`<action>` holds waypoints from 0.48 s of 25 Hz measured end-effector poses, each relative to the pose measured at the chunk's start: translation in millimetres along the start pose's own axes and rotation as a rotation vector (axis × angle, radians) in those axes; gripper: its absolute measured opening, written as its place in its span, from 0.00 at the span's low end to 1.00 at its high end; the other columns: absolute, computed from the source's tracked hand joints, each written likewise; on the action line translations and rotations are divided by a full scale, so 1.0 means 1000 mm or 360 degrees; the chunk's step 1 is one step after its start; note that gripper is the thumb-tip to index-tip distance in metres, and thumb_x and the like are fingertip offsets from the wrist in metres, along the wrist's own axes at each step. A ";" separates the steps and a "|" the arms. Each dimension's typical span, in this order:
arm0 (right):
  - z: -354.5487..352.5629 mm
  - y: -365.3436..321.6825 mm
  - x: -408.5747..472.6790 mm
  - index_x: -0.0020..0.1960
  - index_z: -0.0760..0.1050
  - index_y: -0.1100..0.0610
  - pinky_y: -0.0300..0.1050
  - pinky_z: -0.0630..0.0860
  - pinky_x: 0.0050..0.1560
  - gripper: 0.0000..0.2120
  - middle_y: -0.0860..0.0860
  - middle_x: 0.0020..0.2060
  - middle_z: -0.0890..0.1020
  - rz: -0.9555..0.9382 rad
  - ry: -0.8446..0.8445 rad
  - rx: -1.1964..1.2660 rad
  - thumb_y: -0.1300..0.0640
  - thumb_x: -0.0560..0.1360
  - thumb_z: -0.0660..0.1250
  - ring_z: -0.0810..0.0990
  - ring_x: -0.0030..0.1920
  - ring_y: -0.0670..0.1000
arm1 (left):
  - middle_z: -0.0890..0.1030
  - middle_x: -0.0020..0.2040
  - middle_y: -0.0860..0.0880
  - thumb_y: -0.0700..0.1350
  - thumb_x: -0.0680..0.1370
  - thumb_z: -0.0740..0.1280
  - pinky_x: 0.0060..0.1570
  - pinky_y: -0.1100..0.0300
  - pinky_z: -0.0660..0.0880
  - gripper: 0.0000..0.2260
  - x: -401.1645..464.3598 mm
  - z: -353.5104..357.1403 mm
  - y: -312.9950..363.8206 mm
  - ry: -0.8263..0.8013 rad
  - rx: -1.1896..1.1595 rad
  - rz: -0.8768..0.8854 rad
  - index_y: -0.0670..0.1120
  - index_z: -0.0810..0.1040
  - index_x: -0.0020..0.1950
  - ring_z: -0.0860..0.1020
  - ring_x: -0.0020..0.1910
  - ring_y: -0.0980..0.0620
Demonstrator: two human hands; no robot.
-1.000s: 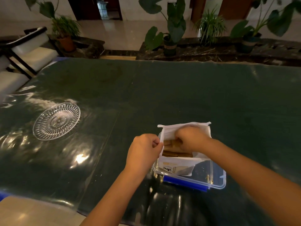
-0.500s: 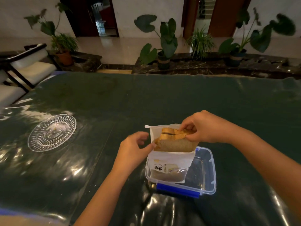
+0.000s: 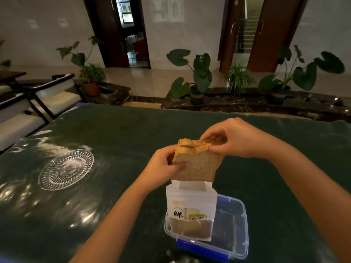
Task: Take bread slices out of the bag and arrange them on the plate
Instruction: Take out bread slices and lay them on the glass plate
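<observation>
Brown bread slices [image 3: 199, 164] are held together above the white bread bag [image 3: 190, 207], almost clear of its open top. My right hand [image 3: 233, 139] pinches the crust at their top right. My left hand [image 3: 165, 166] grips their left edge, thumb on the front slice. The bag stands upright in a clear plastic box [image 3: 237, 224] with blue clips; more bread shows through the bag's window low down. A clear cut-glass plate [image 3: 66, 168] lies bare on the table to the left, about an arm's reach from the bag.
The table [image 3: 114, 139] has a dark green glossy cover with light glare on its left part. White cushioned chairs [image 3: 47, 99] stand at the far left edge. Potted plants [image 3: 199, 78] line a dark ledge beyond the far edge.
My right hand lifted the bread slices up out of the bag. My left hand let go of the bag's edge and took hold of the slices. The camera tilted up.
</observation>
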State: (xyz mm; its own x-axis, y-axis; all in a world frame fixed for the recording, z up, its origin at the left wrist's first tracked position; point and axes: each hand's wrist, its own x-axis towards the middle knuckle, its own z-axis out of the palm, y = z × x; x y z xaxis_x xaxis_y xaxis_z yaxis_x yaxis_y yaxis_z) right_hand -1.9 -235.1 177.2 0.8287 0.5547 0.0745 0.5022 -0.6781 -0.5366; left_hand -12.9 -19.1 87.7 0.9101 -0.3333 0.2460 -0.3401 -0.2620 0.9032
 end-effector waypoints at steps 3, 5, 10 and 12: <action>0.013 0.011 0.001 0.55 0.76 0.42 0.27 0.76 0.46 0.20 0.40 0.49 0.82 0.0049 0.0280 0.0742 0.59 0.67 0.73 0.80 0.51 0.37 | 0.83 0.42 0.63 0.40 0.70 0.72 0.37 0.70 0.76 0.16 -0.006 -0.007 -0.001 0.0172 -0.0145 -0.0073 0.63 0.81 0.44 0.81 0.44 0.63; 0.037 0.013 0.002 0.59 0.73 0.41 0.31 0.78 0.46 0.25 0.43 0.53 0.81 0.0071 0.0427 0.1157 0.59 0.66 0.74 0.80 0.53 0.40 | 0.85 0.42 0.60 0.40 0.70 0.72 0.37 0.66 0.78 0.14 -0.015 -0.015 -0.006 0.0308 -0.0301 -0.0146 0.61 0.82 0.43 0.82 0.45 0.59; 0.105 -0.020 0.023 0.52 0.75 0.41 0.34 0.79 0.41 0.21 0.43 0.49 0.83 0.0155 0.0488 0.1496 0.50 0.60 0.73 0.81 0.50 0.40 | 0.86 0.43 0.54 0.43 0.66 0.75 0.40 0.61 0.79 0.11 -0.044 -0.053 -0.017 0.0486 -0.0525 -0.0231 0.57 0.82 0.44 0.83 0.46 0.52; 0.125 -0.042 0.038 0.51 0.76 0.42 0.34 0.79 0.41 0.19 0.43 0.47 0.83 0.0155 0.0527 0.1494 0.51 0.61 0.73 0.82 0.49 0.41 | 0.86 0.43 0.54 0.46 0.64 0.77 0.37 0.62 0.79 0.12 -0.062 -0.076 -0.025 0.0521 -0.0603 -0.0268 0.55 0.82 0.45 0.83 0.46 0.52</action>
State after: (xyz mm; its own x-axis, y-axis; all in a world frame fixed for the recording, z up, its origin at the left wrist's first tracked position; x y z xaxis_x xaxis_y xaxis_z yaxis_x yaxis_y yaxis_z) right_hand -22.9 -125.1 97.2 0.9546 0.2581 0.1486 0.1482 0.0211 -0.9887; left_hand -42.9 77.1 77.0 0.9916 0.0016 0.1292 -0.1289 0.0782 0.9886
